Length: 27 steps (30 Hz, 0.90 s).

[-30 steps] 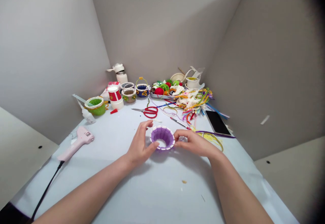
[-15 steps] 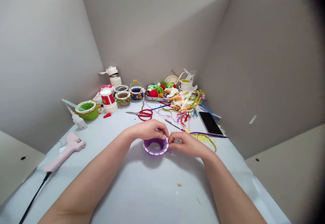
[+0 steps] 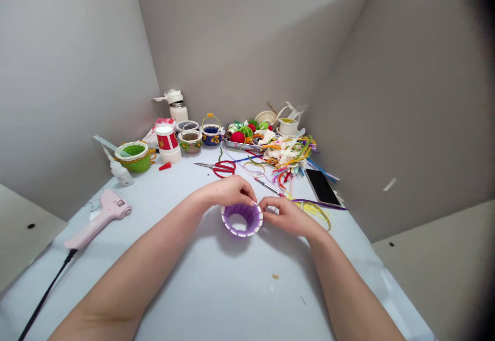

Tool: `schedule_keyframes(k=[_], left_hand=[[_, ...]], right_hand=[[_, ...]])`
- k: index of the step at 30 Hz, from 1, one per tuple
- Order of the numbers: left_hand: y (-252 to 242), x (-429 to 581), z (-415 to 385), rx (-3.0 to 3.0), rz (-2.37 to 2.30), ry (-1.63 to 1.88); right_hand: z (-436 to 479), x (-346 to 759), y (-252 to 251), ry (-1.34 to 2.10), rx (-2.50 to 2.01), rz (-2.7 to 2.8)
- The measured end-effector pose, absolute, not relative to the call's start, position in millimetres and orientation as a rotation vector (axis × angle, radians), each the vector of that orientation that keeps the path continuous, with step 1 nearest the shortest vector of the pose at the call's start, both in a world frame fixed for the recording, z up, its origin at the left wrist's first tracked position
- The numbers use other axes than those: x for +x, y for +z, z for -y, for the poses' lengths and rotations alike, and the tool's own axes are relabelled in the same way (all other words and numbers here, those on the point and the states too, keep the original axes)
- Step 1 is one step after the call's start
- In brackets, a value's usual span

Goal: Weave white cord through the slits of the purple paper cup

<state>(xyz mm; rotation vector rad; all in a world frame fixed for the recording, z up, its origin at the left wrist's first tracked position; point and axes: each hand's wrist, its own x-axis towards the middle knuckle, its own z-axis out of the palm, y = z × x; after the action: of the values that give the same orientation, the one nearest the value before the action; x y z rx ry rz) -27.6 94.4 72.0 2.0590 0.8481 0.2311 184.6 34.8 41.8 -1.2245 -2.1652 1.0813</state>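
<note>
Left hand (image 3: pixel 236 190) pinches round, purple, plastic-looking cup (image 3: pixel 250 216), seemingly working its edge; right hand (image 3: pixel 286 217), grip unclear; steadiness likely needed next

the glue gun (image 3: pixel 100 219), scissors (image 3: pixel 215 166) and tangled yarn (image 3: pixel 286 153) mark a craft workspace.

Counted two hands (image 3: pixel 233 190), one purple cup (image 3: pixel 253 221) and four small decorated baskets (image 3: pixel 141 165). One each: red-handled scissors (image 3: pixel 224 169), pen (image 3: pixel 268 186), phone (image 3: pixel 322 186), glue gun (image 3: pixel 96 222), white flask (image 3: pixel 178 112).
</note>
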Motion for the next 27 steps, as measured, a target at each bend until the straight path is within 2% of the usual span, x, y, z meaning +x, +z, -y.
schedule_keyframes(k=[6, 16, 22, 27], left_hand=[[67.2, -25.0, -93.2, 1.897, -1.037, 0.369], [60.5, -25.3, -92.1, 1.838, -1.031, 0.335], [65.7, -23.2, -88.3, 1.805, -1.064, 0.364], [69.9, -20.5, -85.5, 1.76, -1.134, 0.403]], right_hand=[[-39.9, 187.8, 38.3, 1.037, -1.258, 2.116], [-39.8, 187.3, 38.4, 1.034, -1.267, 2.057], [-40.6, 189.3, 33.9, 1.236, -1.201, 1.927], [-39.7, 191.1, 35.7, 1.148, -1.242, 1.968]])
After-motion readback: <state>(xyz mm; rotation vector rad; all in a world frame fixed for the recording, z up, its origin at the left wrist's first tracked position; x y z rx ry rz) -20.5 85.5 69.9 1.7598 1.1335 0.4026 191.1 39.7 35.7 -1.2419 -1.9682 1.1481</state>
